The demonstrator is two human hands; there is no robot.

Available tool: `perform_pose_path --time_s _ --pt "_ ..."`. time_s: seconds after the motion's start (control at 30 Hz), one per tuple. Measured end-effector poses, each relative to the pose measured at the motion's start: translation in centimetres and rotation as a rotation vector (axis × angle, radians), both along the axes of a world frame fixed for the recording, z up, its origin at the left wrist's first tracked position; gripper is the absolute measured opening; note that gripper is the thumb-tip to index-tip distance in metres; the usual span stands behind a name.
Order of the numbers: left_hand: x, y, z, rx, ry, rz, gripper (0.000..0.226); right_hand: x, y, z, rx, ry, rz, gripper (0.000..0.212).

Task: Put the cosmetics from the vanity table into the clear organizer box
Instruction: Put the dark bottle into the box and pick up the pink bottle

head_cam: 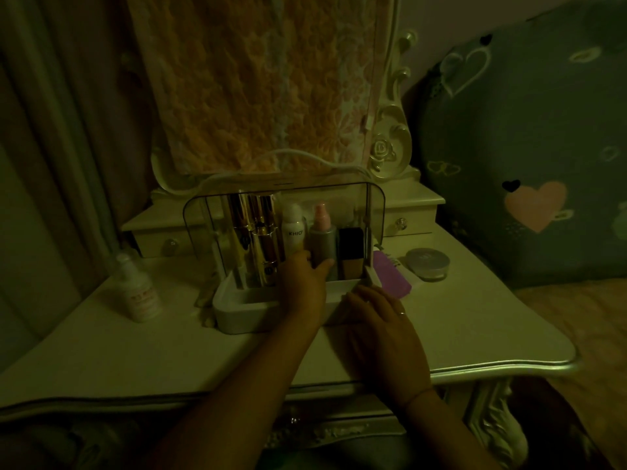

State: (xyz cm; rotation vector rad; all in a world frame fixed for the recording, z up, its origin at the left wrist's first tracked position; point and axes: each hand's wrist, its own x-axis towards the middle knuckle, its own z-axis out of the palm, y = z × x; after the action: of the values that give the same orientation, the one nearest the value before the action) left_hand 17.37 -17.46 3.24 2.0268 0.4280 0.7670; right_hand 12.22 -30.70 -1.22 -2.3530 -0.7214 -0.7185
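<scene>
The clear organizer box (237, 315), with a white base and a raised clear lid, stands mid-table. Inside it stand two gold tubes (263, 239), a white bottle (293, 228), a grey spray bottle (320, 237) with a pink cap, and a dark foundation bottle (351, 252). My left hand (300, 286) reaches into the box, its thumb and fingers around the grey bottle's lower part. My right hand (380, 320) lies flat against the box's front right corner, fingers apart, a ring on one finger. A white lotion bottle (139, 290) stands on the vanity table (475, 327), left of the box.
A round compact (428, 264) and a purple item (393, 274) lie just right of the box. Small drawers (400, 222) and a cloth-covered mirror (264, 79) stand behind it. A curtain hangs at left, heart-patterned bedding lies at right. The light is dim.
</scene>
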Motion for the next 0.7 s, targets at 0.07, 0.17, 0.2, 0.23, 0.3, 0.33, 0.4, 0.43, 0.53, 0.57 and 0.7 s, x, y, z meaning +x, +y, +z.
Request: perform_pose_path --time_s 0.07,0.17,0.2,0.23,0.3,0.33,0.4,0.43,0.53,0.57,0.7 --pt "-0.3 0.2 0.0 0.018 -0.010 0.003 0.017 0.0 0.0 0.0 -0.001 0.009 -0.002 0.050" --pt "-0.9 0.4 -0.1 0.032 -0.014 -0.015 0.014 -0.1 0.0 0.1 -0.008 0.003 -0.001 0.050" --pt "-1.1 0.5 -0.2 0.036 -0.012 -0.023 0.012 -0.1 0.0 0.1 -0.010 -0.001 -0.001 0.051" --pt "-1.4 0.5 -0.3 0.054 -0.008 -0.028 0.018 -0.1 0.0 0.1 -0.010 -0.003 -0.001 0.051" --pt "-2.0 0.8 -0.8 0.107 0.015 -0.058 0.033 -0.1 0.0 0.2 -0.004 -0.006 -0.002 0.051" --pt "-2.3 1.0 -1.0 0.124 0.024 -0.090 0.036 -0.1 0.0 0.2 0.002 -0.005 -0.003 0.051" --pt "-3.2 1.5 -1.3 0.182 0.029 -0.170 0.034 -0.1 0.0 0.2 0.007 -0.003 -0.002 0.051" --pt "-3.6 1.8 -1.4 0.224 0.019 -0.217 0.031 -0.1 0.0 0.2 0.007 -0.003 -0.003 0.051" --pt "-5.1 2.8 -1.5 0.338 -0.011 -0.338 0.021 -0.2 0.0 0.2 0.013 0.004 0.006 0.049" --pt "-5.6 3.2 -1.6 0.385 -0.008 -0.353 0.021 -0.2 -0.1 0.2 0.020 0.012 0.013 0.048" --pt "-6.4 4.8 -2.1 0.506 -0.005 -0.362 0.025 -0.1 -0.5 0.5 0.157 0.108 0.045 0.039"
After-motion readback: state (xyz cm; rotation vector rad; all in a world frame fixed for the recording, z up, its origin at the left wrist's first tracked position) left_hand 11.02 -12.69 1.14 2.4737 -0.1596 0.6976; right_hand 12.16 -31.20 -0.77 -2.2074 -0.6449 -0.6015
